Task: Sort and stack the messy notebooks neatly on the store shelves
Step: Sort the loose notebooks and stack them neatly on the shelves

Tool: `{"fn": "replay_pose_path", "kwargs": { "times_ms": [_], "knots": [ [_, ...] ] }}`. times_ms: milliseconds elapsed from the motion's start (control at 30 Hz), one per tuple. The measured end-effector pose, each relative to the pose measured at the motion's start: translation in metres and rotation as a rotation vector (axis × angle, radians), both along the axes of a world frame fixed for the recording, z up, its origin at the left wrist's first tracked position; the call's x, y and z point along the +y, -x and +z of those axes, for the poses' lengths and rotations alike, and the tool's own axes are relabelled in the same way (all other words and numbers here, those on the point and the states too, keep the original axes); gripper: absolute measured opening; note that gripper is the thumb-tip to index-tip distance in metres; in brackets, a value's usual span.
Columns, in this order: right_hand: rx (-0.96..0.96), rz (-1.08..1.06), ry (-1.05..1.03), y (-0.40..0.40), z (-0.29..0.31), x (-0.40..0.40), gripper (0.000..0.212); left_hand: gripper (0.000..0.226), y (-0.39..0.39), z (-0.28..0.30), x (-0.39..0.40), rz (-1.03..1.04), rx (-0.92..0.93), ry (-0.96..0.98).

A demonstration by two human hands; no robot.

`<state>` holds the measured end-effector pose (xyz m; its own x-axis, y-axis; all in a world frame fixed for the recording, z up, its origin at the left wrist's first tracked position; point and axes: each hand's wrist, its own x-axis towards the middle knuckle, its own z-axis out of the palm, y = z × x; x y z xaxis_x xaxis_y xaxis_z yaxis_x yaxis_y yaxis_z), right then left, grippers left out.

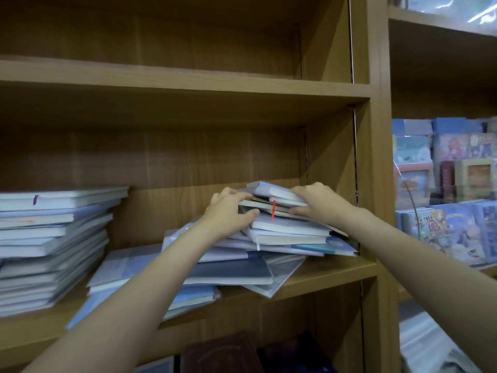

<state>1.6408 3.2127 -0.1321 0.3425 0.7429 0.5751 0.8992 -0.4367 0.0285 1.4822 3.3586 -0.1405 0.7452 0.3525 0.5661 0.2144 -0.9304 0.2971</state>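
Far left of both hands, a tall stack (53, 246) of pale blue and white notebooks lies flat on the shelf (309, 281), long edges running left to right, spines and page edges facing out; the upper books sit fairly square, the lower ones fan slightly.

Below the left forearm, loose notebooks (150, 267) lie flat and skewed, some overhanging the shelf's front edge, their long axes angled toward the back right.

The left hand (228, 214) grips the left end of the top books of a messy pile (290, 232), fingers curled over the upper covers and thumb hooked lower on the side. The right hand (314, 200) grips the same bundle from the right end, fingers curled over the top notebook and thumb pressed beneath. The bundle between the hands lies roughly horizontal, long axis left to right, page edges toward the camera. A red ribbon (273, 211) hangs from its front edge between the hands.

Under the hands the pile spreads in crossed directions, its right edge touching the shelf's side panel (363, 170).

The shelving is brown wood grain; the shelf above the hands (188, 84) shows bare board. Right of the right arm, a neighbouring unit holds colourful illustrated items (451, 189), blurred.
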Motion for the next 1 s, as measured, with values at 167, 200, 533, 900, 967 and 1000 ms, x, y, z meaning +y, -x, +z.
{"fn": "replay_pose_path", "kwargs": {
  "times_ms": [167,200,533,900,967,1000],
  "knots": [
    [-0.150,-0.071,-0.148,0.028,0.030,-0.004,0.028,0.055,0.021,0.006,0.003,-0.032,0.016,0.020],
    [-0.163,-0.080,-0.198,0.037,0.036,-0.006,0.028,0.051,0.027,0.008,0.003,-0.056,-0.035,0.048],
    [-0.624,0.301,-0.458,0.141,-0.024,-0.026,0.025,0.062,0.127,-0.008,-0.028,-0.464,-0.485,1.354],
    [0.451,0.407,-0.228,0.191,-0.135,-0.056,0.052,0.033,0.232,-0.125,-0.037,-0.246,-0.600,1.233],
    [0.978,0.442,-0.268,0.205,-0.155,-0.048,0.033,0.028,0.252,-0.147,-0.035,-0.227,-0.581,1.231],
    [1.233,0.482,-0.250,0.212,-0.167,-0.041,0.023,0.027,0.260,-0.159,-0.034,-0.227,-0.569,1.248]
  ]
}}
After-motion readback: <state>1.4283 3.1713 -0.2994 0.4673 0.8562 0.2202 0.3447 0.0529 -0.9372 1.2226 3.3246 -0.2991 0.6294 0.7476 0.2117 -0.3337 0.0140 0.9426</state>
